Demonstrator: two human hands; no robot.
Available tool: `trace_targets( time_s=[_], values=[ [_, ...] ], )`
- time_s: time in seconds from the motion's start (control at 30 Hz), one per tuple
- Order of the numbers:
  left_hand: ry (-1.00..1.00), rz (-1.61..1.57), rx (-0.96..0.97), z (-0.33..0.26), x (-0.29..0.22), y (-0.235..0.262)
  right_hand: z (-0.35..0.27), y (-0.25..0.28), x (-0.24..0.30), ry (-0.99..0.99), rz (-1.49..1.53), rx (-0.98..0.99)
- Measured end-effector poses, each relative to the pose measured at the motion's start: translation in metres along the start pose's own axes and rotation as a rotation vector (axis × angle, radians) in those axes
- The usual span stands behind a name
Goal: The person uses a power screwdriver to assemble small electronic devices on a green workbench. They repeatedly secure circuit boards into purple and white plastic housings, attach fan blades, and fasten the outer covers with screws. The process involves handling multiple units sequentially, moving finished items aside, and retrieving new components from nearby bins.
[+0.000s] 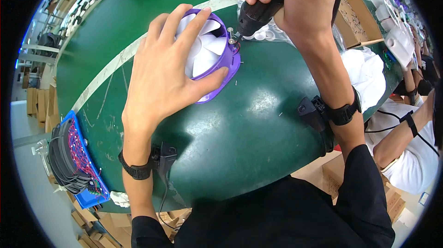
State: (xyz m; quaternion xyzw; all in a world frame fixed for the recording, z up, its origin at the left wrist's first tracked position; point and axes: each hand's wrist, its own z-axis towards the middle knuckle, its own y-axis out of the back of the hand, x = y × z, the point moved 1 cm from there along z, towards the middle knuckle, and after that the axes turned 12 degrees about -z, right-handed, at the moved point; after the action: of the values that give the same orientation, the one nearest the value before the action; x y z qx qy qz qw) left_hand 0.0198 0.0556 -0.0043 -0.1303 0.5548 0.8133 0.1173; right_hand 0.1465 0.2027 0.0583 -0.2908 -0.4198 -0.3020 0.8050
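Note:
My left hand (168, 59) grips a small purple fan (229, 66) by its round housing. Its fingers stretch over the far rim and the thumb presses on the near side. White blades (207, 59) show inside the ring. My right hand (295, 3) is closed round a black electric screwdriver (256, 15), which points down at the fan's right side. Its tip meets or nearly meets a small metal part with a red wire (235, 43) there; the exact contact is too small to tell.
Behind the screwdriver lies a clear bag of white round parts (267, 33). An open cardboard box (355, 17) holds many small screws, with white cloth or plastic (364, 75) nearby. A blue tray (99, 174) of red wires stands at left. Co-workers' arms (401, 137) are at right.

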Motion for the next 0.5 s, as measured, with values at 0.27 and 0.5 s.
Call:
trace_targets(
  time_s=[0.27, 0.5],
  values=[
    [-0.012, -0.007, -0.013, 0.0012, -0.0004, -0.0003, -0.0004, -0.002, 0.0015, 0.0, -0.038, 0.015],
    [-0.009, -0.016, -0.016, 0.0005, 0.0008, -0.0013, 0.0012, 0.0001, 0.0025, -0.032, 0.029, 0.005]
  ],
)
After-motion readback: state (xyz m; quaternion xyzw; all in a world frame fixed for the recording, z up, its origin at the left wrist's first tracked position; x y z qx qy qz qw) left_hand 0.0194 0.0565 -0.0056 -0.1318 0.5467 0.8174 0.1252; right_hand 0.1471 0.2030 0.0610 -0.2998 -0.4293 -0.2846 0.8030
